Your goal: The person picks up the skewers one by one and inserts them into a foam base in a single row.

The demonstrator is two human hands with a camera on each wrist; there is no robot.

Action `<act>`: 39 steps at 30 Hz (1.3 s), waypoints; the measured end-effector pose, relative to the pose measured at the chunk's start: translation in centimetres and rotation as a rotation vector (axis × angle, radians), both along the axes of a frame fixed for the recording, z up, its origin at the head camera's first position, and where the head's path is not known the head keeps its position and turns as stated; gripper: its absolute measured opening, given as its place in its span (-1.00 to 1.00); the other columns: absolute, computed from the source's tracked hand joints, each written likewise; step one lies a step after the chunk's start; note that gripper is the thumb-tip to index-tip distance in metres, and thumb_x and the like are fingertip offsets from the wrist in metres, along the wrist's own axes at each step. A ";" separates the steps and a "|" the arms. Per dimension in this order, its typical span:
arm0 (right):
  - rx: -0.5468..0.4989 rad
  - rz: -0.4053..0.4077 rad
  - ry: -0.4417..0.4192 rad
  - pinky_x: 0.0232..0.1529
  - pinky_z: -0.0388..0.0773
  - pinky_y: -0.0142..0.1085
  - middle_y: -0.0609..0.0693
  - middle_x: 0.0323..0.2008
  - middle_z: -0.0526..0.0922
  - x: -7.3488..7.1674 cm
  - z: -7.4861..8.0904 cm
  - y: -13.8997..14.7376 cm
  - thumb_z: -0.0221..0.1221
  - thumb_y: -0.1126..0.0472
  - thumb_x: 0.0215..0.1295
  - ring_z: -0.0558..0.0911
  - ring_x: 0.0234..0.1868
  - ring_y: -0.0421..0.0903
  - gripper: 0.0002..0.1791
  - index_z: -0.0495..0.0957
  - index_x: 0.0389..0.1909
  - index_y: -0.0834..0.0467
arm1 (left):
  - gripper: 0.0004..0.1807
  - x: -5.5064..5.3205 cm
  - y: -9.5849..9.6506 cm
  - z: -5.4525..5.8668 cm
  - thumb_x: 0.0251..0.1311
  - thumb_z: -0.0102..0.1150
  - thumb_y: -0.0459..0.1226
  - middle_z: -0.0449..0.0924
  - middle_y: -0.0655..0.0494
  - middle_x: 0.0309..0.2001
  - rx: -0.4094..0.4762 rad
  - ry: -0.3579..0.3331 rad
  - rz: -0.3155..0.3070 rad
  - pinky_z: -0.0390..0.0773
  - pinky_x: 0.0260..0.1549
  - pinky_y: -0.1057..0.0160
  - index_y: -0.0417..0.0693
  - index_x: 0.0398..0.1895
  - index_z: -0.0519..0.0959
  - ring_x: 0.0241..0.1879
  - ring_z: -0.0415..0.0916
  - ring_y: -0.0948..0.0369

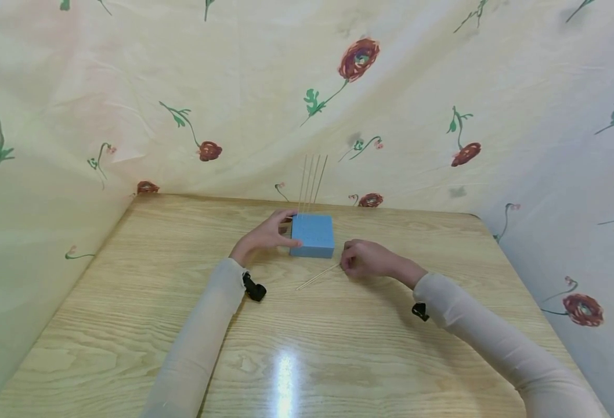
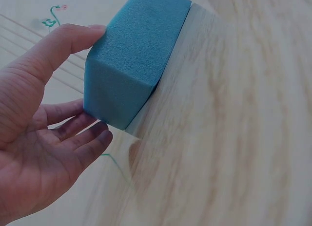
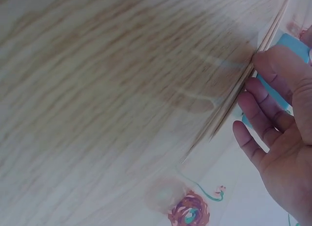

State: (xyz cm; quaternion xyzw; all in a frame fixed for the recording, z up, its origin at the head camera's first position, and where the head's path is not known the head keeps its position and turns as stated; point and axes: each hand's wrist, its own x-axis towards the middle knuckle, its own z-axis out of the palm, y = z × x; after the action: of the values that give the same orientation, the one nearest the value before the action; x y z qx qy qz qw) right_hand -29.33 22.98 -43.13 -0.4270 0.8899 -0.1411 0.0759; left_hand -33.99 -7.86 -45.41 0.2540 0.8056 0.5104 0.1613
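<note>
A blue foam block (image 1: 314, 232) sits on the table near the back wall, and several thin wooden sticks (image 1: 321, 179) stand upright along its far edge. My left hand (image 1: 267, 235) holds the block from its left side, thumb on the near part and fingers at the far left corner. To the right of the block, my right hand (image 1: 367, 259) pinches a couple of thin wooden sticks (image 1: 317, 277), which slant down to the left in front of the block. The right wrist view shows these sticks (image 3: 229, 106) running past the thumb and fingertips.
The light wood table (image 1: 155, 290) reaches back to a wall covered in flowered cloth (image 1: 260, 87), which also closes off the left and right sides. Each wrist carries a black strap-mounted device (image 1: 255, 288). A bright reflection shows on the table's near part.
</note>
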 end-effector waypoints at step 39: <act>-0.068 0.010 -0.135 -0.38 0.50 -0.41 -0.05 -0.45 0.68 0.0 0.4 -0.9 0.24 0.47 0.06 0.50 -0.45 -0.29 -0.83 0.66 -0.46 0.14 | 0.00 0.0 0.0 -0.1 0.24 0.43 -0.22 -0.08 -0.09 0.60 -0.001 0.007 0.002 0.30 0.46 -0.12 -0.09 0.64 0.03 0.57 0.02 -0.05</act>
State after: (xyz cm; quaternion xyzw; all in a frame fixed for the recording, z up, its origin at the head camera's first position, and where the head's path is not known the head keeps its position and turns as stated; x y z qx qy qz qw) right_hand -29.37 22.12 -42.71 -0.4231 0.8754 -0.1993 0.1218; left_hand -34.00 -7.87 -45.47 0.2549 0.8068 0.5091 0.1581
